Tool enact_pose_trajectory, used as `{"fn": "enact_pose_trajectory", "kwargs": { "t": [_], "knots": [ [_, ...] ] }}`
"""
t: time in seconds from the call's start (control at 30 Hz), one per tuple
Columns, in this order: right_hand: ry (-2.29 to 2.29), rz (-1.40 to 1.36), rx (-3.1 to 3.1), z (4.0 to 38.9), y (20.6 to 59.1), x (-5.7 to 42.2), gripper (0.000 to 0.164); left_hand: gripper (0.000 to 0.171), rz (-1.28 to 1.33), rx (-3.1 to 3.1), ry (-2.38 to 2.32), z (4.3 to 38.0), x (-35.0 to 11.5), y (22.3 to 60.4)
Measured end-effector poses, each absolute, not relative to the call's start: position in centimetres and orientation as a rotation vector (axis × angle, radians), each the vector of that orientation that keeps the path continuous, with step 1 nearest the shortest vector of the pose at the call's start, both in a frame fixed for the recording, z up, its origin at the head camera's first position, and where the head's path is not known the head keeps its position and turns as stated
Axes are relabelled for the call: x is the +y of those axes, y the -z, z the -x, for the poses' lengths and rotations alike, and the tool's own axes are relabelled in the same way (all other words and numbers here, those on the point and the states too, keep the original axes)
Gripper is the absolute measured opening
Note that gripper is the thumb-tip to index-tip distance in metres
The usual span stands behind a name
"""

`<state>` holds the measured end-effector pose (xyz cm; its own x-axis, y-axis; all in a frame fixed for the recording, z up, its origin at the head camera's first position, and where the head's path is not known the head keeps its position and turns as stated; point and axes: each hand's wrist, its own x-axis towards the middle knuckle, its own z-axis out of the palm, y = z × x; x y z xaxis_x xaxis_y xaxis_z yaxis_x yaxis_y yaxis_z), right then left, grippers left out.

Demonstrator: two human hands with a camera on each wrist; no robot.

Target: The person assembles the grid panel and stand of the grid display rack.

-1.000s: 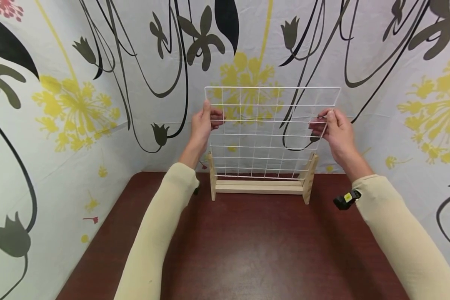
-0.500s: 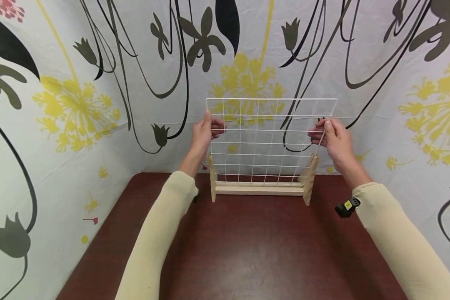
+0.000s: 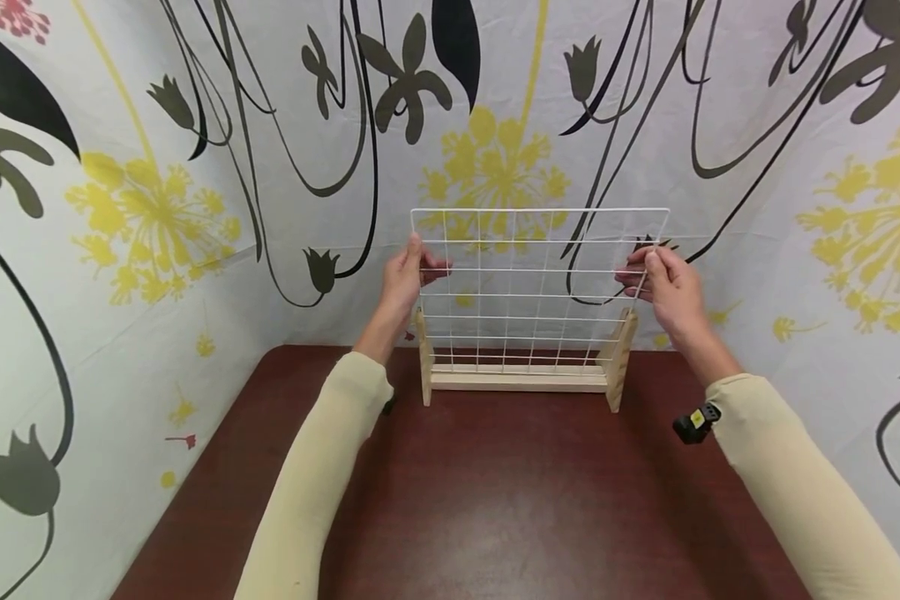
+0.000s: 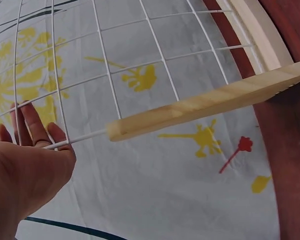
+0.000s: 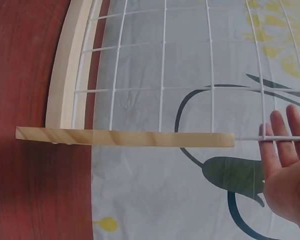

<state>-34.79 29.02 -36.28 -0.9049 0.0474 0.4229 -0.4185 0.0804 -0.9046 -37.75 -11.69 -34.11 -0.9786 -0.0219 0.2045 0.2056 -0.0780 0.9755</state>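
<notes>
A white wire grid panel (image 3: 540, 210) stands upright, leaning back slightly, between the two side boards of a pale wooden stand (image 3: 517, 382). My left hand (image 3: 400, 283) grips the panel's left side wire above the stand, thumb in front and fingers behind the mesh. On the other side wire, my right hand (image 3: 675, 292) holds at a similar height, its fingers also behind the wires. Both wrist views show the side wires entering along the side boards (image 4: 190, 107), with the bottom wire (image 5: 76, 92) close to the wooden crossbar (image 5: 65, 65). Whether it touches the bar I cannot tell.
The stand sits on a dark red-brown table (image 3: 525, 483) near its back edge. Behind and to the sides hangs a white cloth (image 3: 270, 208) with grey, black and yellow flower prints. A black wrist camera (image 3: 696, 423) sits at the right sleeve.
The wire grid panel has slid down between the stand's side boards, with both hands lowering along with it. Its bottom wire is now nearer the crossbar. The stand has stayed in place.
</notes>
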Motion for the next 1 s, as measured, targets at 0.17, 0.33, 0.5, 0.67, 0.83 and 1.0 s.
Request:
{"fn": "enact_pose_trajectory", "kwargs": {
  "t": [0.17,0.33,0.5,0.67,0.83,1.0],
  "knots": [
    [-1.797,-0.343,-2.103,34.7,36.0,28.8,0.043,0.057,0.200,-1.991,2.232,37.7,-12.0,34.5],
    [-1.755,-0.318,-2.099,34.0,35.5,28.1,0.044,0.056,0.201,-1.882,2.291,37.8,-11.6,34.9],
    [-1.667,-0.247,-2.099,33.8,35.9,27.6,0.042,0.054,0.137,-1.798,2.314,37.8,-10.9,35.7],
    [-1.576,-0.184,-2.106,34.8,37.1,27.5,0.042,0.054,0.105,-1.766,2.296,37.8,-10.7,35.9],
    [-1.519,-0.163,-2.080,34.2,36.9,27.0,0.037,0.056,0.126,-1.790,2.333,37.6,-10.8,35.9],
    [-1.437,-0.122,-2.075,34.5,37.9,27.0,0.037,0.056,0.154,-1.805,2.352,37.5,-11.0,35.9]
  ]
}}
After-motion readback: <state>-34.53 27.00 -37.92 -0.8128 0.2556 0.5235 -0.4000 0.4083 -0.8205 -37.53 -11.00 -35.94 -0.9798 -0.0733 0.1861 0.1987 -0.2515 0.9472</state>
